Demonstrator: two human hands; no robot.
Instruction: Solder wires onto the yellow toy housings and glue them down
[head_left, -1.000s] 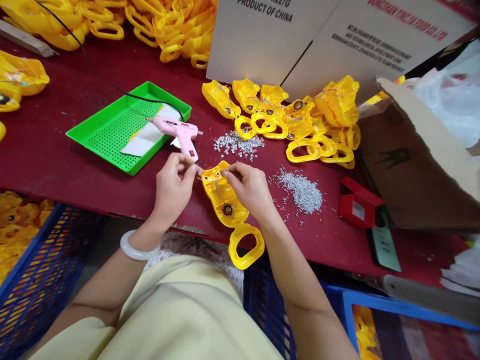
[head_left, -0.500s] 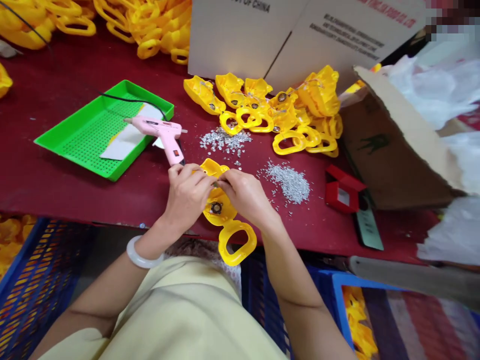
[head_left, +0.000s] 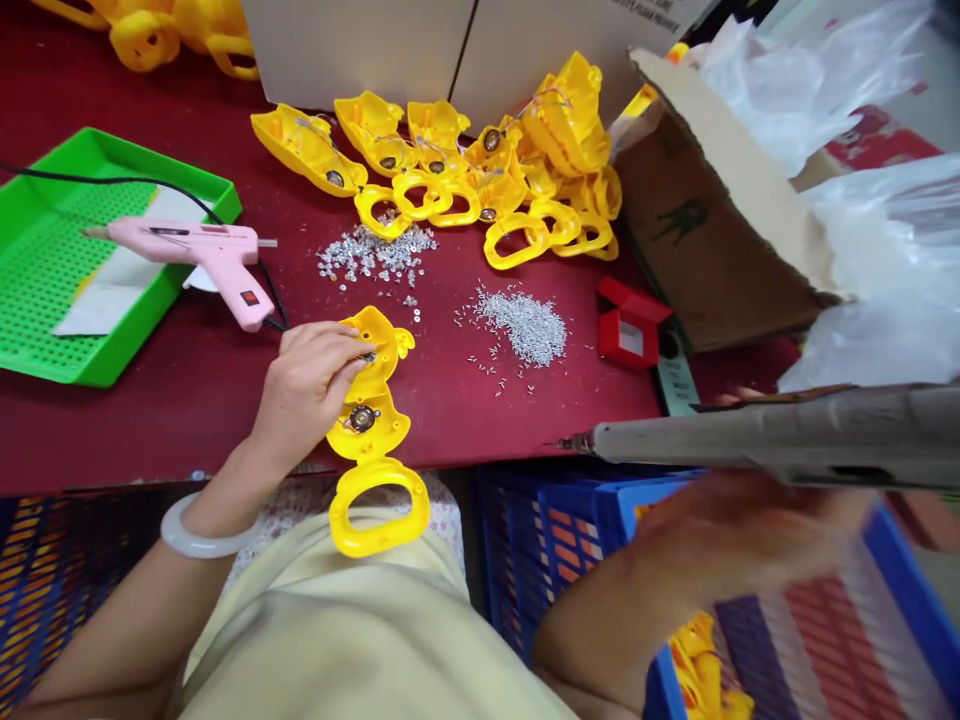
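Note:
My left hand is closed on a yellow plastic shell with a round metal piece in it. The shell lies over the front edge of the red table, its loop handle hanging toward my lap. My right hand is off to the lower right over a blue crate, smeared by motion. It sits just under a grey electric screwdriver whose tip points left. Whether the hand grips it I cannot tell.
A pink glue gun rests by a green tray at left. Two heaps of small silver screws lie mid-table, behind them a pile of yellow shells. A red box and a cardboard box stand at right.
My right hand has left the yellow shell and swung down to the right, to the grey screwdriver. My left hand still holds the shell. The view has turned rightward.

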